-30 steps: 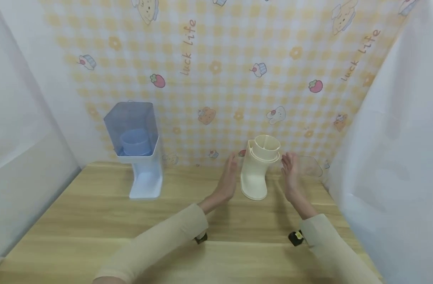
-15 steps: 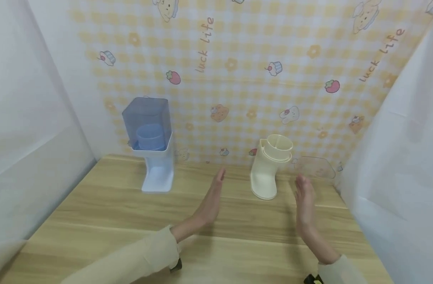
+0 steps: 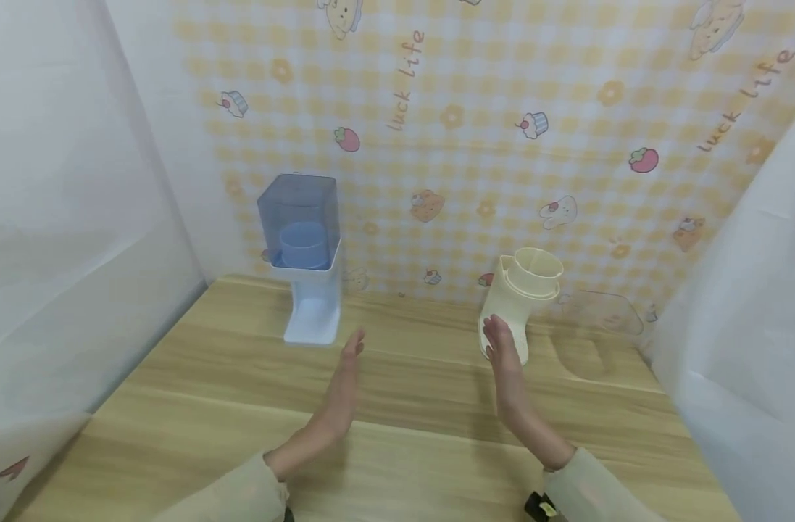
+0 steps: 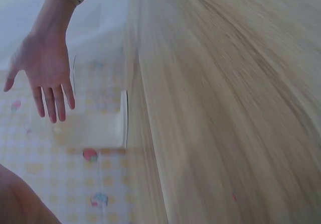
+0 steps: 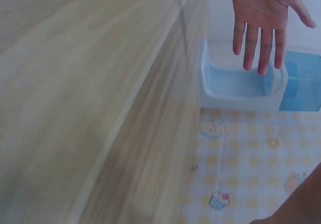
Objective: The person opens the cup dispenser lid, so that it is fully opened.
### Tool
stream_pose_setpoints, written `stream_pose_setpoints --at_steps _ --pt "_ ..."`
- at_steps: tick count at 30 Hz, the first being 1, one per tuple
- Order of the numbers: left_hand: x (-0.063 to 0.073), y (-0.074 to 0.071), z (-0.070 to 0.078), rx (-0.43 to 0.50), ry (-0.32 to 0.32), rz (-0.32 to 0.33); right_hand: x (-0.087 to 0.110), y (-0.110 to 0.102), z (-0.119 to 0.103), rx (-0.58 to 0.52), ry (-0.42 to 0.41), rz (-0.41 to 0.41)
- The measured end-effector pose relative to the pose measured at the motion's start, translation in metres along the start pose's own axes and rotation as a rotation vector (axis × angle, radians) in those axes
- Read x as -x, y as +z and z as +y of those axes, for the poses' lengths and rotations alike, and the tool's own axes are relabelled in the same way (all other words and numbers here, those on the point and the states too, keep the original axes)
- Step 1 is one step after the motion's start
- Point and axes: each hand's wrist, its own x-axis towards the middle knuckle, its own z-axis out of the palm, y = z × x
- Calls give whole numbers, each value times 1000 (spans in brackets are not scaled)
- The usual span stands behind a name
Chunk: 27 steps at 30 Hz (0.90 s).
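Observation:
On the left stands a white dispenser with a translucent blue box (image 3: 302, 217) on top and a round blue cup inside it. To the right is a cream dispenser base (image 3: 511, 297) with a curved stand and a round open cup. My left hand (image 3: 338, 388), fingers straight, hovers in front of the blue dispenser, apart from it. My right hand (image 3: 508, 370), also straight-fingered, is in front of the cream base and hides part of its foot in the head view. In the left wrist view the right palm (image 4: 47, 66) shows nothing held; in the right wrist view the left palm (image 5: 263, 8) holds nothing.
A clear, see-through container (image 3: 583, 351) lies beside the cream base, its outline faint. Behind the wooden tabletop (image 3: 410, 391) rises a yellow checked cloth (image 3: 449, 167). White sheets (image 3: 97, 290) hang at both sides.
Both hands have drawn away from around the cream base; the left shifted leftward and nearer the body, the right moved across the base's front. The head view has turned left. Both dispensers stay put.

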Motion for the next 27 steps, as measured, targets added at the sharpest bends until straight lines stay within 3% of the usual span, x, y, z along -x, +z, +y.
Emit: stream_pose_setpoints --at_steps 6,11,15,18,21,24,27 --pt "-2 -35 -8 -47 -14 132 -30 29 2 31 14 -59" --pt "-13 -68 -16 -79 -9 247 -56 56 3 62 53 -18" --pt "-28 -100 -16 -97 -43 335 -76 81 3 53 33 -5" --pt "-43 -122 -16 -102 -73 366 -92 98 2 37 9 2" --pt "-61 -140 -24 -70 -64 362 -107 114 1 30 11 20" --pt "-75 -152 -23 -3 -72 343 -119 129 3 57 28 64" --pt "-88 -161 -21 31 -78 320 -133 145 8 95 -39 129"
